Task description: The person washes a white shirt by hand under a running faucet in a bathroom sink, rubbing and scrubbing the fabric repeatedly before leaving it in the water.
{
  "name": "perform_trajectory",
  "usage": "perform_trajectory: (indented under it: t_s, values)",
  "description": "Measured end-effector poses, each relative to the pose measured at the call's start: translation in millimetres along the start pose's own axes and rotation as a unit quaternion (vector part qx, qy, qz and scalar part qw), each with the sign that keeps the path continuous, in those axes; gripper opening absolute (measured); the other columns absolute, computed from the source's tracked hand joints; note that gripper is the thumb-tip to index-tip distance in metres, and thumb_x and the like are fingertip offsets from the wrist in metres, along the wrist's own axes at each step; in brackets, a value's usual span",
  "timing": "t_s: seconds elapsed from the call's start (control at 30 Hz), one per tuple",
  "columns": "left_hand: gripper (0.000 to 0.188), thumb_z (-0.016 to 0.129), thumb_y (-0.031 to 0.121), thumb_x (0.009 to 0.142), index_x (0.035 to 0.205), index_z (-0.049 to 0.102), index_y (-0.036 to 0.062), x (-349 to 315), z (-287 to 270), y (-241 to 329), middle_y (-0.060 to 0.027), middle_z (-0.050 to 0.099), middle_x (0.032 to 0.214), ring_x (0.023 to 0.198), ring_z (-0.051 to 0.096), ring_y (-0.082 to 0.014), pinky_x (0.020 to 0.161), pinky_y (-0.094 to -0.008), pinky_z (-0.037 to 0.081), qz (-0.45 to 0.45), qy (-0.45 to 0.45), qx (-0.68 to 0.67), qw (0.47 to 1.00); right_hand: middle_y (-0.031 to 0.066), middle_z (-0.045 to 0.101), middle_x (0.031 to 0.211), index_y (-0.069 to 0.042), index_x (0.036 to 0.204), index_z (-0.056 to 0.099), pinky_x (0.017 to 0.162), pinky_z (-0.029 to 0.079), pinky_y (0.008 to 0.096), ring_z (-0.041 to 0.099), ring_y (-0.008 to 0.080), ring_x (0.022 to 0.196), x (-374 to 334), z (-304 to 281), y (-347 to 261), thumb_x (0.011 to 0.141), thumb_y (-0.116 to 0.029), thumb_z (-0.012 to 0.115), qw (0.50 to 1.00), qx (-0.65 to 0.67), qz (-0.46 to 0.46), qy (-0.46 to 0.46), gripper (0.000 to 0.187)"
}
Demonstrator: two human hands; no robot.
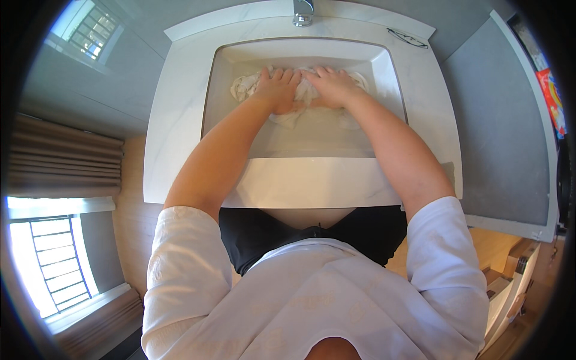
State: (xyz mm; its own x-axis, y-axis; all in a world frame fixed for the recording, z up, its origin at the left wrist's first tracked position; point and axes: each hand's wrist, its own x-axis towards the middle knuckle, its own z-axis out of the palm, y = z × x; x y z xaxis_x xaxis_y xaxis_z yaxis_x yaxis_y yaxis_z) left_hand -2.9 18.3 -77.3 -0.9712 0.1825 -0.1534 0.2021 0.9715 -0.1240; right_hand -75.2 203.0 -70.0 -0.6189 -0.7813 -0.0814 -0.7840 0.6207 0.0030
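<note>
A soaked white cloth (243, 87) lies bunched in cloudy water in the white rectangular sink (386, 66). My left hand (278, 90) presses on the cloth's left and middle part, fingers spread and pointing away from me. Close beside it, my right hand (332, 87) rests on the right part with its fingers stretched out too. The two thumbs point toward each other, near a fold of cloth between the hands. Part of the cloth trails toward me underwater. Its full shape is hidden by my hands and the water.
A chrome faucet (303, 13) stands behind the sink. Eyeglasses (408, 38) lie at the far right of the marble-patterned countertop (174, 126). On the right are a grey panel (504, 126) and a red package (549, 99). A barred window (60, 261) and brown curtain (66, 156) are at left.
</note>
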Motion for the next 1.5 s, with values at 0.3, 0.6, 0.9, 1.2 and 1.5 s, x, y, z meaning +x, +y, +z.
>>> perform_trajectory:
  t_s: [0.3, 0.6, 0.9, 1.2, 1.5]
  values:
    - [0.097, 0.053, 0.065, 0.091, 0.16, 0.018, 0.0071, 3, 12, -2, -0.0152, 0.021, 0.165, 0.153, 0.018, -0.0338, 0.118, -0.0634, 0.013, -0.001, -0.011, 0.006, 1.0, 0.0142, 0.032, 0.16, -0.021, 0.159, 0.024, 0.114, 0.034, 0.0551, 0.036, 0.0337, 0.145, -3, -2, -8, 0.085, -0.04, 0.074, 0.999, -0.005, 0.005, -0.038, 0.091]
    - [0.096, 0.053, 0.065, 0.09, 0.16, 0.018, 0.009, 4, 8, -2, -0.0137, 0.021, 0.166, 0.154, 0.017, -0.0319, 0.119, -0.0622, 0.012, -0.003, -0.028, -0.007, 1.0, 0.0131, 0.035, 0.159, -0.022, 0.158, 0.03, 0.111, 0.035, 0.0538, 0.039, 0.0312, 0.143, -2, 1, -6, 0.083, -0.043, 0.075, 1.0, -0.013, 0.004, -0.015, 0.09]
    - [0.086, 0.071, 0.048, 0.082, 0.155, 0.033, 0.02, 4, 2, -6, -0.0096, 0.04, 0.156, 0.145, 0.034, -0.0318, 0.117, -0.0632, 0.021, -0.015, 0.002, -0.072, 0.997, 0.0118, 0.054, 0.142, -0.021, 0.146, 0.049, 0.105, 0.044, 0.0485, 0.052, 0.0321, 0.131, 6, -4, 12, 0.084, -0.034, 0.075, 0.992, 0.121, 0.008, -0.023, 0.069]
    - [0.077, 0.072, 0.025, 0.074, 0.147, 0.047, 0.0246, 1, -6, -20, -0.0084, 0.052, 0.145, 0.138, 0.044, -0.032, 0.118, -0.0584, 0.025, -0.016, 0.074, -0.18, 0.981, 0.0155, 0.071, 0.105, -0.011, 0.119, 0.067, 0.089, 0.051, 0.0411, 0.066, 0.0337, 0.102, 4, -26, 22, 0.078, -0.019, 0.078, 0.96, 0.275, -0.032, 0.053, 0.044]
    - [0.078, 0.074, 0.02, 0.074, 0.145, 0.047, 0.0072, -11, -34, -18, -0.0154, 0.059, 0.134, 0.123, 0.056, -0.0262, 0.108, -0.0385, 0.042, 0.12, 0.001, -0.53, 0.839, 0.0086, 0.07, 0.097, 0.001, 0.105, 0.066, 0.081, 0.052, 0.0304, 0.066, 0.0185, 0.088, -9, -61, 36, 0.067, -0.003, 0.071, 0.729, 0.683, -0.049, 0.007, 0.038]
